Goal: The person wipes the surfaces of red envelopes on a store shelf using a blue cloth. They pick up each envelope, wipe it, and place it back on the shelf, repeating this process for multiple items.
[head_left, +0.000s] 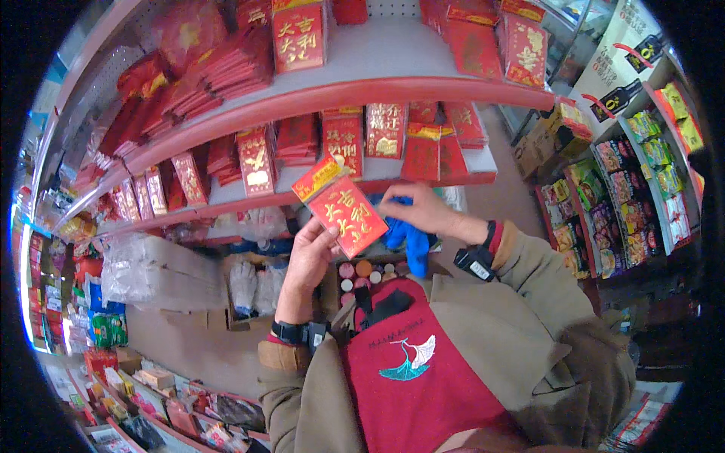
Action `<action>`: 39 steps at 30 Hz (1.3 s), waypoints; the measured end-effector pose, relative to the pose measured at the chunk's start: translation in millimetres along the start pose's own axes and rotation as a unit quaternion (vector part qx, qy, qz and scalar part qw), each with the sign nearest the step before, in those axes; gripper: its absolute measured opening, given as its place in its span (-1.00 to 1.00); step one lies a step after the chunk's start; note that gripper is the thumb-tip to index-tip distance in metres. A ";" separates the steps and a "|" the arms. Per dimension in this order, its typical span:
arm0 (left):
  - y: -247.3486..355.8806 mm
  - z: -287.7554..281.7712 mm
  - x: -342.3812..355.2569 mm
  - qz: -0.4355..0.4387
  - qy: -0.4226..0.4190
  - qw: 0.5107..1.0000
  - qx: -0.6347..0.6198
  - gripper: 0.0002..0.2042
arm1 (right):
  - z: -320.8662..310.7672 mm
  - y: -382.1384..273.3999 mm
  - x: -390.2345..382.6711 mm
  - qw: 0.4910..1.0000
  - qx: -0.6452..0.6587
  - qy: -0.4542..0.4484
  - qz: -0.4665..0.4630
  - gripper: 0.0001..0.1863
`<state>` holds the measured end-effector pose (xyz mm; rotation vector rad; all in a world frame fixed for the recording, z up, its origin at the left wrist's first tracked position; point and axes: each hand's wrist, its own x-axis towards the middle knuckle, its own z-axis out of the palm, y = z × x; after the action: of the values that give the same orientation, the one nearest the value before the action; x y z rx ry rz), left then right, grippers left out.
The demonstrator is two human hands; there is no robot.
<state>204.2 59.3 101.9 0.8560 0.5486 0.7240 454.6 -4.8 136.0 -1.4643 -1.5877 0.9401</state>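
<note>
Two hands (308, 245), two wristbands (288, 331) and one held packet (349, 217) show.

An envelope packet (347, 217) was in the left hand (308, 253), before two shelves (408, 54).
Just right of it was the right hand (424, 211); envelope stacks (223, 79) lay on both shelves, gloves (243, 285) in a box (245, 325) below, snack packets (586, 183) at right.

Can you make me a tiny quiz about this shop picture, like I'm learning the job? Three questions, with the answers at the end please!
1. Which holds the packet?
a) left grip
b) right grip
c) neither

2. True or false: the packet's top strip is blue.

3. Fill in: the upper shelf has a ___ front edge.

Key:
1. a
2. False; the strip is yellow and red.
3. red
</note>
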 end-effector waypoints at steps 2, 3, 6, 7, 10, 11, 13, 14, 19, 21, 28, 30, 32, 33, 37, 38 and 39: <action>3.0 -4.7 -2.7 0.004 -0.009 1.000 0.025 -0.74 | -8.4 -4.1 1.9 0.999 0.020 0.037 0.028 -0.74; 3.2 -5.5 -3.8 0.004 -0.016 0.999 0.035 -0.74 | -12.4 -7.6 3.3 0.997 0.032 0.071 0.020 -0.74; 4.7 -3.3 -5.9 -0.004 -0.020 0.998 0.053 -0.73 | -22.9 -25.8 15.9 0.987 0.079 0.141 -0.005 -0.74; 4.4 0.0 -6.0 -0.012 -0.023 0.998 0.050 -0.72 | -26.1 -32.8 16.8 0.982 0.095 0.163 0.001 -0.74; 6.5 10.5 -4.8 -0.032 -0.041 0.996 0.075 -0.66 | -20.9 -51.8 24.4 0.961 0.144 0.215 -0.103 -0.77; 6.1 14.8 -4.3 -0.035 -0.041 0.995 0.079 -0.66 | -18.4 -56.8 26.9 0.963 0.125 0.219 -0.093 -0.79; 5.5 21.6 -3.2 -0.036 -0.051 0.994 0.086 -0.63 | -6.1 -63.1 32.4 0.957 0.116 0.227 -0.137 -0.77; 4.6 24.6 -2.4 -0.034 -0.061 0.994 0.088 -0.60 | -0.2 -64.4 34.6 0.952 0.113 0.227 -0.173 -0.76; 3.9 26.6 -0.8 -0.044 -0.081 0.995 0.049 -0.51 | 19.0 -58.2 35.2 0.953 -0.091 0.092 -0.274 -0.65; 3.8 23.6 -2.4 -0.037 -0.068 0.997 0.016 -0.49 | 19.0 -53.0 27.5 0.920 -0.199 0.049 -0.334 -0.55; 2.9 11.5 -3.4 -0.017 -0.075 0.997 -0.020 -0.49 | 14.4 -40.7 10.1 0.885 -0.283 -0.063 -0.365 -0.29; 1.5 11.1 -4.5 -0.014 -0.063 0.997 -0.031 -0.48 | 12.5 -38.3 8.5 0.879 -0.309 -0.079 -0.354 -0.29; 2.3 10.8 -4.9 -0.009 -0.065 0.998 -0.026 -0.46 | 10.5 -36.5 7.5 0.869 -0.316 -0.067 -0.375 -0.35; 3.0 10.8 -4.8 -0.005 -0.069 0.997 -0.026 -0.46 | 10.4 -35.9 7.3 0.869 -0.303 -0.069 -0.385 -0.37; 4.3 12.0 -5.8 0.005 -0.066 0.997 0.025 -0.46 | 18.6 -36.0 6.4 0.869 -0.244 -0.054 -0.427 -0.44; 3.1 12.6 -6.5 0.015 -0.064 0.997 0.036 -0.46 | 22.6 -36.7 6.1 0.871 -0.220 -0.048 -0.437 -0.45; 2.0 12.7 -6.9 0.026 -0.063 0.997 0.048 -0.45 | 25.5 -37.4 5.8 0.873 -0.223 -0.055 -0.430 -0.50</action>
<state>207.9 49.0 111.5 1.0008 0.4519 0.6897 415.1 -2.1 158.9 -0.7804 -2.3380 0.1291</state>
